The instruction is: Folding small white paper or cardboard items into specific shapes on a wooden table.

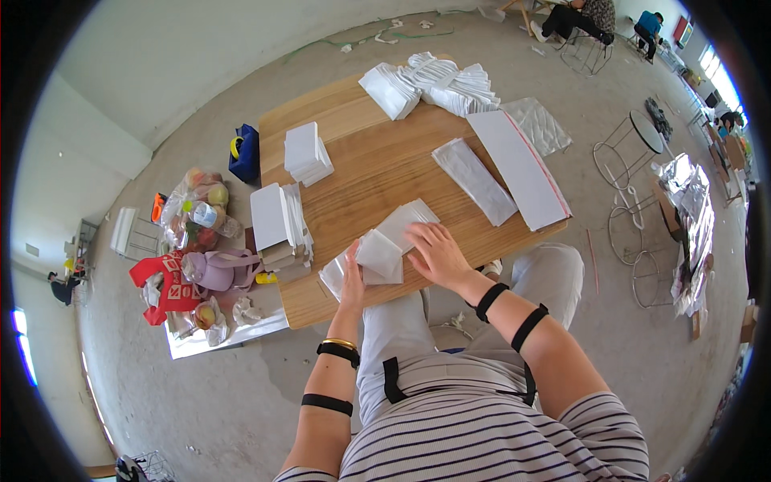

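Thin white, partly see-through sheets or flat bags lie overlapping at the near edge of the wooden table. My left hand stands on edge against them, its fingers stretched out and its thumb not clearly seen. Over the far right part of the sheets rests my right hand, palm down with the fingers spread. Left of the hands is a stack of white cards or folded papers. A second white stack sits farther back.
At the right lie a bundle of white sheets and a long white board. Piled white bundles occupy the far end. Left of the table are a red bag, a lilac bag and bagged fruit. Wire-legged stools stand right.
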### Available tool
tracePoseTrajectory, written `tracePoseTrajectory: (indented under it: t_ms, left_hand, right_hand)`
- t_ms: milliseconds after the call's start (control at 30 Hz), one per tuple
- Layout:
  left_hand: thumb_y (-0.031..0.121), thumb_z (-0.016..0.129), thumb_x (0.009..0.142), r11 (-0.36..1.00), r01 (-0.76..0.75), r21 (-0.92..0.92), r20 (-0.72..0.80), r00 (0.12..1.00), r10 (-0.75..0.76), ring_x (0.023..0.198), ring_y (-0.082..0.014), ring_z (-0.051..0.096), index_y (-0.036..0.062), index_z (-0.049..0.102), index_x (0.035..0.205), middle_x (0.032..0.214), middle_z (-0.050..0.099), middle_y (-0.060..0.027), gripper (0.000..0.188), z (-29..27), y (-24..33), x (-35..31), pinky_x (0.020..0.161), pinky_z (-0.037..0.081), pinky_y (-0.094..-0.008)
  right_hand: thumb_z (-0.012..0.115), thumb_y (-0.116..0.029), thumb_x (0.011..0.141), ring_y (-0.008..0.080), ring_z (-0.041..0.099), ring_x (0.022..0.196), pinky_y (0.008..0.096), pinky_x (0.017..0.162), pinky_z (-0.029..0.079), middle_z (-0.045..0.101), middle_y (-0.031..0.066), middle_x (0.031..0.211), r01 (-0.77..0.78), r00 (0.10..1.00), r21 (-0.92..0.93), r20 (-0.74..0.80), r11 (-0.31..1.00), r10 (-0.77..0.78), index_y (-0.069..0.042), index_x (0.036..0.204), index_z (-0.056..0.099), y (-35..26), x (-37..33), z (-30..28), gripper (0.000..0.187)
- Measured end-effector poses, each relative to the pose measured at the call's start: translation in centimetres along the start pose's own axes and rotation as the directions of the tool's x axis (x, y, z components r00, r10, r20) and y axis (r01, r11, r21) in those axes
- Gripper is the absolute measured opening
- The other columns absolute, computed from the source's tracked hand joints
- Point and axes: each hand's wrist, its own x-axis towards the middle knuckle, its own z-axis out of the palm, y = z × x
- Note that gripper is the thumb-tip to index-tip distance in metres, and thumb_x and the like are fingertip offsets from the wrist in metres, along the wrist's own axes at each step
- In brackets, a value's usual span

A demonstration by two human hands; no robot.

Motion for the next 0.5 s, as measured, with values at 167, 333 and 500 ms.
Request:
tracePoseTrajectory:
  t_ms: [167, 333, 500]
  left_hand:
    - [0.058, 0.023, 0.101, 0.999, 0.015, -0.035, 0.030, 0.999, -0.014, 0.139, -0.0250, 0.033, 0.0143, 0.028, 0.150, 0.151, 0.034, -0.0149, 0.066, 0.3, -0.1, 0.4, 0.115, 0.024, -0.0365]
    - [0.058, 0.022, 0.101, 0.998, -0.057, -0.013, 0.073, 0.996, 0.057, 0.139, -0.0251, 0.033, 0.0133, 0.030, 0.150, 0.151, 0.034, -0.0148, 0.067, -0.7, -0.7, 0.4, 0.115, 0.025, -0.0364]
    - [0.060, 0.022, 0.100, 1.000, 0.019, 0.006, 0.035, 0.999, -0.019, 0.139, -0.0252, 0.033, 0.0132, 0.029, 0.150, 0.152, 0.033, -0.0139, 0.069, 0.5, 0.3, 0.0, 0.115, 0.024, -0.0357]
  right_hand:
    - [0.060, -0.034, 0.088, 0.0252, 0.029, 0.141, 0.0471, 0.118, 0.017, 0.044, 0.0078, 0.142, -0.036, 0.997, -0.206, 0.066, 0.978, 0.051, -0.010, 0.140, 0.045, 1.4, -0.9, 2.8, 0.059]
    - [0.058, -0.033, 0.090, 0.0239, 0.027, 0.142, 0.0481, 0.119, 0.014, 0.042, 0.0068, 0.144, -0.043, 0.987, -0.271, 0.138, 0.962, 0.083, -0.005, 0.139, 0.046, 0.7, -0.1, 3.1, 0.058]
    - [0.058, -0.028, 0.089, 0.0232, 0.027, 0.142, 0.0490, 0.119, 0.015, 0.043, 0.0070, 0.143, -0.077, 0.985, -0.245, 0.131, 0.966, 0.112, -0.003, 0.138, 0.045, 0.5, -0.3, 3.0, 0.056]
